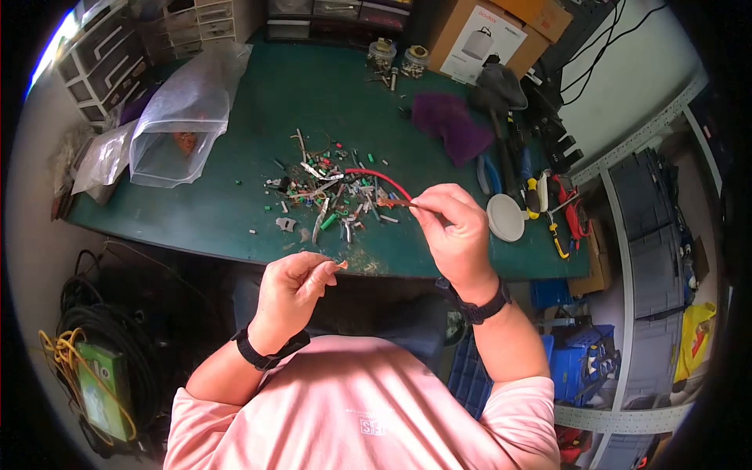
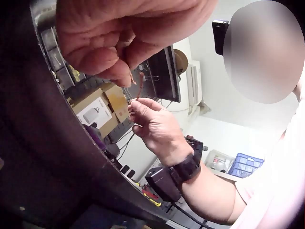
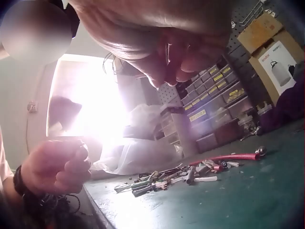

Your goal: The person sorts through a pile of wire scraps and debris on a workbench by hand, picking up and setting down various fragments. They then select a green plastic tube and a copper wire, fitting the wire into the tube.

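My left hand (image 1: 291,291) pinches a small tuft of copper strands (image 1: 342,265) between thumb and fingertips, in front of the table's near edge. My right hand (image 1: 456,235), higher and to the right, pinches a short brown wire (image 1: 403,203) whose bare copper end (image 1: 385,202) points left. In the left wrist view the tuft and the wire (image 2: 140,86) come close together. Past my right fingertips, a red cable (image 1: 380,175) curves over a pile of wire scraps and metal bits (image 1: 325,192); the right wrist view shows the cable lying on the tabletop with a metal end.
An open clear plastic bag (image 1: 180,125) lies at the left of the green table (image 1: 313,90). A purple cloth (image 1: 450,125), a white round lid (image 1: 505,218) and several hand tools (image 1: 533,192) lie at the right. Small jars (image 1: 382,53), drawers and a cardboard box (image 1: 478,39) stand behind.
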### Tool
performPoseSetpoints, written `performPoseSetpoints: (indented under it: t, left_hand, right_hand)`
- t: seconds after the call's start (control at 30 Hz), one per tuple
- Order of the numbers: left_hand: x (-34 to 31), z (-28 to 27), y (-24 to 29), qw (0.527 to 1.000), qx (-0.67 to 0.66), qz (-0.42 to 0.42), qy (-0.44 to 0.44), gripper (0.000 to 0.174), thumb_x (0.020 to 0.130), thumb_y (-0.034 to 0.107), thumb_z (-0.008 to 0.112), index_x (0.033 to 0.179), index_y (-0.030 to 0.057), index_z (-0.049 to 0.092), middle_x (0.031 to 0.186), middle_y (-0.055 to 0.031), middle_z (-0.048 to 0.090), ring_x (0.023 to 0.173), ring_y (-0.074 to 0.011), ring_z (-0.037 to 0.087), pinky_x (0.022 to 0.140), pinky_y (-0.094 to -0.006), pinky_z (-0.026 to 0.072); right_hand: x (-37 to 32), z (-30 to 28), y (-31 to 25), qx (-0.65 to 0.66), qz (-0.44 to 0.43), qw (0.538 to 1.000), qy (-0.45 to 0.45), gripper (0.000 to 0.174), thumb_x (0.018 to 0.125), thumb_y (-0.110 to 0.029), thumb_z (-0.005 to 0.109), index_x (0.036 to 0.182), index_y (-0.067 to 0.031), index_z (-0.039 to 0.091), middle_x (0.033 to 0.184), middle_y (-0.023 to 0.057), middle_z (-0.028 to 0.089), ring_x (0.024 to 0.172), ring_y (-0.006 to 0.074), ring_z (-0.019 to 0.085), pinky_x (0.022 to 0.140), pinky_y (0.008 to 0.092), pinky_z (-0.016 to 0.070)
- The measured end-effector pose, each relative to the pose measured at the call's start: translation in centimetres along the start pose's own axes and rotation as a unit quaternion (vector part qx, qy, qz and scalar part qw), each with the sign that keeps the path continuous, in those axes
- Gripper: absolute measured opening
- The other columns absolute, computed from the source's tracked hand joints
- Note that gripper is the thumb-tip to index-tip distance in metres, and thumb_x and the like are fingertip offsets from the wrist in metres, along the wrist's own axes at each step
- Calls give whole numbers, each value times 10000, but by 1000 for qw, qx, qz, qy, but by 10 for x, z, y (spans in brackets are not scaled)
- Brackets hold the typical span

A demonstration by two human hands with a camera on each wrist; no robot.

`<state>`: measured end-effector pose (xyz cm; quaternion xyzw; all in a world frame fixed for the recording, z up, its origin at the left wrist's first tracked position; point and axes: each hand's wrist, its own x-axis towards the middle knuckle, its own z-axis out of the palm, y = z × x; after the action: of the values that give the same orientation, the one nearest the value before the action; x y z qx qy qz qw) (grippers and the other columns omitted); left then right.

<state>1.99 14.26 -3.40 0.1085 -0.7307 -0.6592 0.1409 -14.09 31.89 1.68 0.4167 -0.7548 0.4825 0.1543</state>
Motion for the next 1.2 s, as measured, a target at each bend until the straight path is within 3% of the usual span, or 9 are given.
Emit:
performPoseSetpoints:
  t: [0.27, 0.37, 0.5, 0.57, 0.67, 0.83, 1.03, 1.2]
  left_hand:
    - [-2, -13, -1, 1000, 22, 2, 22, 157, 953, 99, 611, 917, -35, 683, 738, -21, 653, 612, -55, 538, 558, -194, 442]
    - [-2, -27, 0, 995, -48, -22, 80, 163, 956, 93, 589, 934, -39, 683, 751, -36, 666, 597, -62, 542, 532, -193, 431]
    - [3, -75, 19, 986, -25, -11, 164, 183, 955, 128, 591, 930, -27, 685, 742, -35, 664, 577, -59, 538, 522, -198, 427]
    - [9, -108, 18, 977, -98, -30, 184, 198, 950, 156, 586, 968, -29, 655, 753, -57, 644, 551, -89, 537, 490, -210, 421]
    - [12, -143, 15, 944, -286, -19, 161, 198, 952, 159, 602, 1037, -17, 637, 777, -41, 636, 595, -104, 559, 511, -215, 424]
    - [6, -141, 9, 933, -334, 1, 133, 189, 946, 130, 610, 1060, -18, 645, 832, -60, 667, 625, -114, 576, 534, -237, 434]
    - [9, -137, 2, 936, -315, -9, 159, 218, 941, 137, 627, 1094, -17, 645, 848, -54, 675, 611, -110, 571, 540, -233, 435]
    - [23, -156, 6, 952, -214, -40, 214, 224, 941, 135, 618, 1105, -11, 659, 848, -56, 691, 605, -93, 565, 522, -216, 426]
  right_hand:
    - [0, 1, -6, 9, -42, 999, -2, 158, 732, 84, 732, 852, -2, 676, 829, 125, 659, 723, 248, 648, 627, 309, 505]
    - [-1, 0, -9, 7, -39, 999, -8, 152, 742, 90, 719, 856, 0, 672, 828, 129, 657, 725, 246, 651, 629, 306, 506]
    - [-3, 2, -12, 13, -40, 999, -26, 116, 790, 81, 688, 883, 16, 665, 823, 131, 660, 706, 224, 644, 623, 292, 496]
    - [-8, 1, -19, 34, 27, 998, -37, 88, 820, 70, 672, 894, 24, 662, 820, 123, 659, 696, 190, 631, 613, 273, 484]
    - [-17, 1, -22, 43, 58, 996, -56, 80, 832, 66, 661, 903, 28, 656, 809, 109, 650, 675, 156, 602, 585, 259, 460]
    - [-25, 5, -23, 57, 64, 994, -69, 101, 813, 75, 673, 898, 24, 654, 796, 85, 630, 654, 134, 568, 565, 249, 438]
    - [-31, 4, -20, 65, 78, 992, -72, 106, 804, 79, 676, 892, 26, 649, 793, 68, 617, 643, 117, 544, 561, 237, 424]
    - [-35, 2, -23, 93, 100, 988, -74, 116, 797, 81, 683, 891, 21, 651, 791, 65, 615, 640, 110, 539, 564, 233, 422]
